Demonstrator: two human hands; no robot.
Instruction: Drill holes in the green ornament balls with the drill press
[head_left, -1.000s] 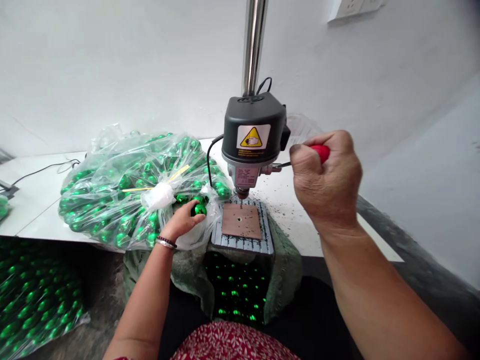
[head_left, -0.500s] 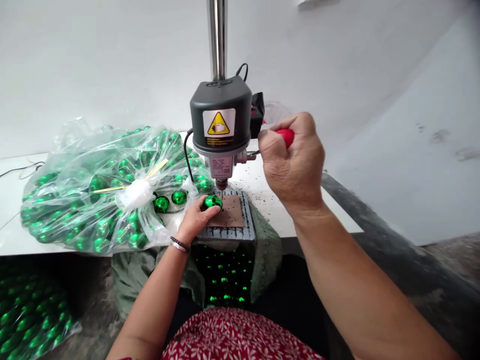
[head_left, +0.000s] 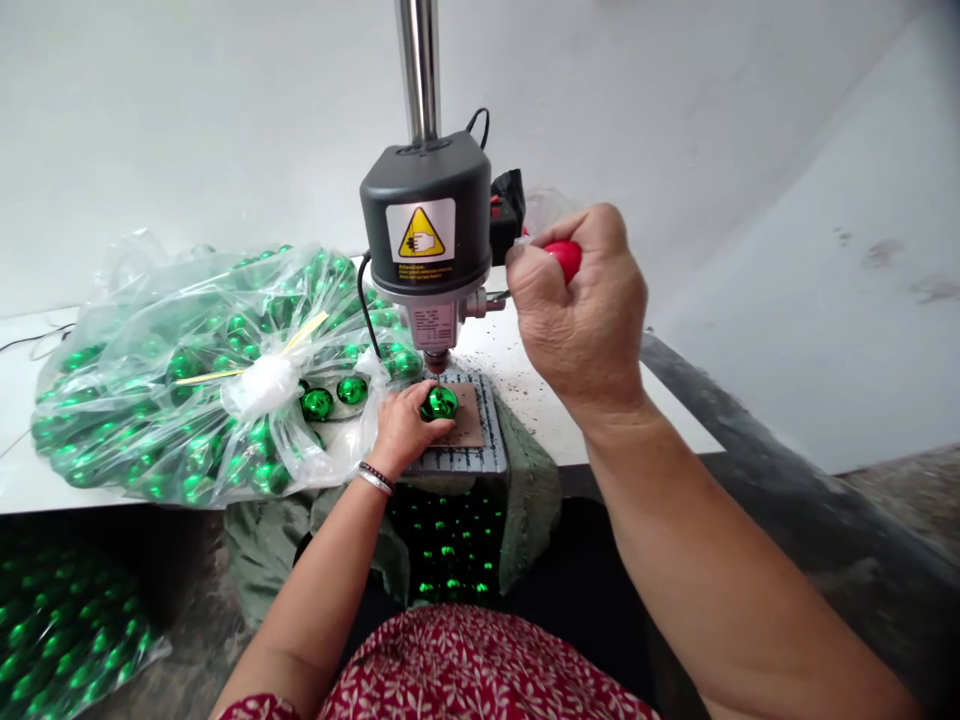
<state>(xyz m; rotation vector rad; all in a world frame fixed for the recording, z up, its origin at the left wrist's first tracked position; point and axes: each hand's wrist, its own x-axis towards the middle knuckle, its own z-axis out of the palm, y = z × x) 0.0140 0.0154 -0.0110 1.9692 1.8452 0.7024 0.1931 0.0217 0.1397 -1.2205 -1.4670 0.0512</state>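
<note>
A shiny green bauble (head_left: 442,402) sits on the brown board (head_left: 470,425) over the drill press base (head_left: 491,460). My left hand (head_left: 409,425) grips it from the left, fingers behind and thumb in front. Directly above is the chuck (head_left: 436,362) of the grey drill press (head_left: 426,215), its thin bit close to the bauble's top; whether they touch I cannot tell. My right hand (head_left: 581,300) is closed around the lever of the press, whose red knob (head_left: 564,260) shows between the fingers.
A large clear bag (head_left: 270,385) of green baubles lies on the white table (head_left: 536,400) at the left. Two loose baubles rest beside its knot. Dark shavings litter the base and table. More baubles lie below the base and in a bag (head_left: 67,620) at lower left.
My left hand has shifted right with the bauble, bringing it beneath the drill bit. My right hand stays on the lever. The whole view has moved slightly.
</note>
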